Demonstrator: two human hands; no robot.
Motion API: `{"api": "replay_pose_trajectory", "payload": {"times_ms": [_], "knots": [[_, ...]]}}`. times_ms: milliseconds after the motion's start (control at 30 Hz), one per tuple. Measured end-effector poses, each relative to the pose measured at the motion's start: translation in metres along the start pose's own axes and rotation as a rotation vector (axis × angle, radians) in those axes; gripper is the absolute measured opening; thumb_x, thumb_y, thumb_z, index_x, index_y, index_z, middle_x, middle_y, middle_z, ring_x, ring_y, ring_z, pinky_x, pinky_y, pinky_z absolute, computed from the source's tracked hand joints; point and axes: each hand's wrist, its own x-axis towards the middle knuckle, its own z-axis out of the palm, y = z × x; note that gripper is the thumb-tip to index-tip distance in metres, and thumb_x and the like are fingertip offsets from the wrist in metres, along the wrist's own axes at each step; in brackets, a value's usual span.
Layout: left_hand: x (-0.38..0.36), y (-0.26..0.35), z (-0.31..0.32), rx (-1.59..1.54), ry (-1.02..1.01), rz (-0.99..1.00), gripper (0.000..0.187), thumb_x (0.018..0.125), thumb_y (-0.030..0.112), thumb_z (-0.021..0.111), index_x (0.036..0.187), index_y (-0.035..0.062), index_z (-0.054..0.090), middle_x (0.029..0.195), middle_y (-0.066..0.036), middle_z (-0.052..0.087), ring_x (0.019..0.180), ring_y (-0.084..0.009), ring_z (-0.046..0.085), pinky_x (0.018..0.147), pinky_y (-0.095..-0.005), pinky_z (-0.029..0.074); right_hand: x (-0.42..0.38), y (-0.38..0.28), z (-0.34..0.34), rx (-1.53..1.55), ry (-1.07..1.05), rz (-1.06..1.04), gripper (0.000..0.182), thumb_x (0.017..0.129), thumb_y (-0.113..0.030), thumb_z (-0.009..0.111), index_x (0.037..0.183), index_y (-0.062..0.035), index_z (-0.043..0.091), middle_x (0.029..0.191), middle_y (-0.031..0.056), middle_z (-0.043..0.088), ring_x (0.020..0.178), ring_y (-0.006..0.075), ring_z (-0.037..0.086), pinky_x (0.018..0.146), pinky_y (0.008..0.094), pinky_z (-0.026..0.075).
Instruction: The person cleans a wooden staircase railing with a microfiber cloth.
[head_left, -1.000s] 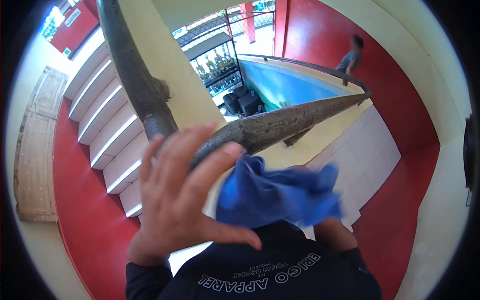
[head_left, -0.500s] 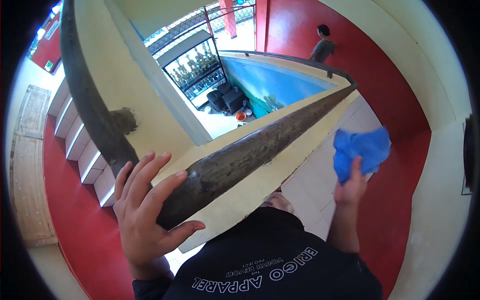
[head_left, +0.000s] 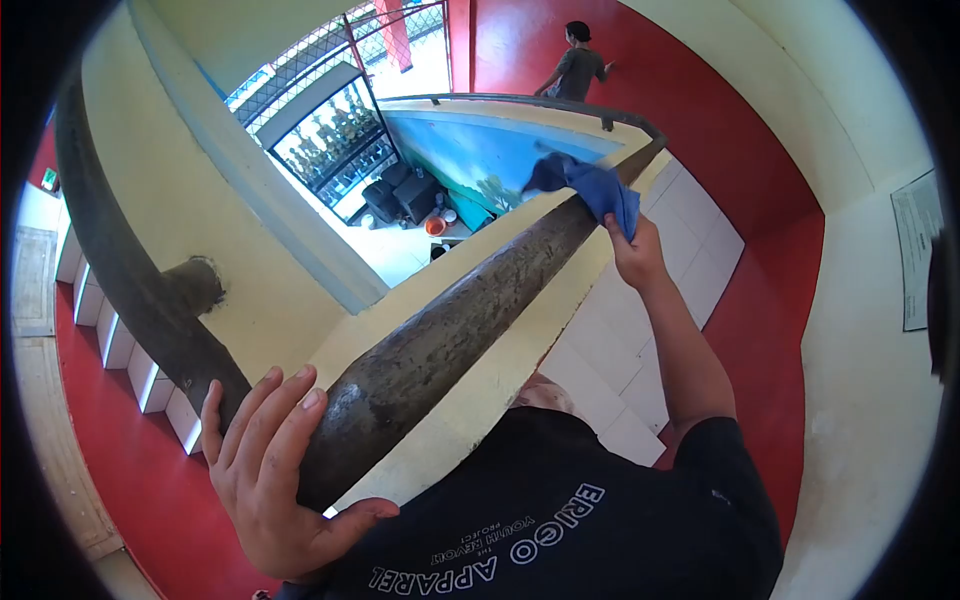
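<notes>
Handrail: thick, stiff, rough-looking and grimy; runs from near left to far right atop the yellow ledge.
Left hand: my fingers curl over its near end.
Right hand: pinches the blue cloth onto the far stretch.
Cloth: soft, light, bunches easily.
Room: stairwell, red walls, white steps left.

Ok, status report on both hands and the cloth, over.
Left hand gripping the handrail at its near end. Right hand pressing the blue cloth on the rail further along. Another person far off on the landing; nothing blocking the rail.
</notes>
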Motion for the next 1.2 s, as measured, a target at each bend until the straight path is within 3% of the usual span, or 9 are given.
{"api": "replay_pose_trajectory", "payload": {"times_ms": [267, 333, 500, 600, 767, 933, 1033, 1067, 1200], "knots": [[0.003, -0.007, -0.004, -0.059, -0.056, 0.023, 0.093, 0.066, 0.073, 0.078, 0.131, 0.0099, 0.059, 0.125, -0.017, 0.068, 0.122, -0.0402, 0.061, 0.114, -0.0635, 0.024, -0.063, -0.050, 0.048, -0.306, 0.030, -0.813, 0.059, 0.075, 0.007, 0.053, 0.134, 0.0049, 0.055, 0.146, 0.0255, 0.051, 0.141, 0.0441, 0.043, 0.116, 0.0477, 0.034], [0.003, -0.008, -0.008, -0.051, -0.093, 0.043, 0.094, 0.065, 0.074, 0.077, 0.132, 0.0096, 0.058, 0.125, -0.017, 0.067, 0.121, -0.0404, 0.062, 0.114, -0.0637, 0.024, -0.045, 0.003, 0.030, -0.296, 0.086, -0.739, 0.056, 0.079, 0.009, 0.051, 0.135, 0.0047, 0.055, 0.144, 0.0270, 0.052, 0.139, 0.0443, 0.044, 0.114, 0.0452, 0.038], [-0.001, -0.015, -0.004, -0.043, -0.100, 0.105, 0.105, 0.071, 0.080, 0.068, 0.138, 0.0010, 0.051, 0.127, -0.024, 0.065, 0.126, -0.0432, 0.058, 0.114, -0.0608, 0.027, -0.048, -0.013, 0.051, 0.247, 0.223, 0.233, 0.037, 0.104, -0.018, 0.056, 0.136, -0.0001, 0.054, 0.122, 0.0049, 0.061, 0.109, 0.0118, 0.056, 0.099, 0.0269, 0.043], [-0.005, -0.018, 0.002, -0.083, -0.039, 0.110, 0.106, 0.073, 0.081, 0.065, 0.138, -0.0003, 0.050, 0.126, -0.025, 0.065, 0.125, -0.0436, 0.058, 0.113, -0.0607, 0.027, -0.100, -0.080, 0.101, 0.915, 0.418, 0.354, 0.045, 0.105, -0.015, 0.050, 0.148, -0.0030, 0.041, 0.145, 0.0096, 0.052, 0.133, 0.0230, 0.051, 0.115, 0.0393, 0.039], [-0.007, -0.017, 0.002, -0.010, -0.018, 0.181, 0.106, 0.076, 0.083, 0.059, 0.140, -0.0004, 0.047, 0.124, -0.025, 0.066, 0.122, -0.0441, 0.060, 0.113, -0.0626, 0.028, -0.107, -0.087, 0.102, 0.803, 0.116, 0.687, 0.054, 0.106, -0.020, 0.052, 0.152, 0.0008, 0.032, 0.150, 0.0117, 0.046, 0.137, 0.0235, 0.046, 0.116, 0.0398, 0.036], [-0.004, -0.019, 0.001, -0.013, -0.027, 0.204, 0.108, 0.077, 0.085, 0.055, 0.144, 0.0022, 0.043, 0.124, -0.024, 0.066, 0.121, -0.0439, 0.061, 0.112, -0.0702, 0.023, -0.141, -0.082, 0.100, 0.275, -0.081, 0.153, 0.052, 0.107, -0.026, 0.052, 0.147, 0.0043, 0.038, 0.140, 0.0099, 0.054, 0.130, 0.0176, 0.048, 0.112, 0.0334, 0.036], [-0.001, -0.011, -0.006, -0.112, -0.098, 0.076, 0.093, 0.075, 0.077, 0.066, 0.142, 0.0146, 0.048, 0.127, -0.016, 0.064, 0.128, -0.0387, 0.057, 0.114, -0.0683, 0.022, -0.167, -0.088, 0.081, 0.444, 0.003, 0.283, 0.044, 0.107, -0.024, 0.051, 0.142, 0.0032, 0.044, 0.136, 0.0093, 0.057, 0.125, 0.0179, 0.054, 0.107, 0.0336, 0.041], [-0.003, -0.012, -0.004, -0.072, -0.079, 0.105, 0.098, 0.076, 0.080, 0.062, 0.142, 0.0106, 0.046, 0.126, -0.019, 0.064, 0.126, -0.0403, 0.058, 0.113, -0.0688, 0.022, -0.173, -0.084, 0.077, 0.747, 0.114, 0.251, 0.038, 0.107, -0.020, 0.050, 0.138, 0.0021, 0.049, 0.135, 0.0105, 0.058, 0.120, 0.0186, 0.058, 0.103, 0.0350, 0.046], [-0.007, -0.016, 0.001, 0.028, -0.049, 0.155, 0.110, 0.076, 0.087, 0.053, 0.144, 0.0019, 0.043, 0.125, -0.023, 0.065, 0.123, -0.0437, 0.059, 0.113, -0.0695, 0.023, -0.159, -0.076, 0.081, 0.568, 0.113, 0.108, 0.038, 0.108, -0.021, 0.048, 0.137, 0.0027, 0.048, 0.133, 0.0114, 0.057, 0.117, 0.0214, 0.059, 0.102, 0.0370, 0.046]]}}
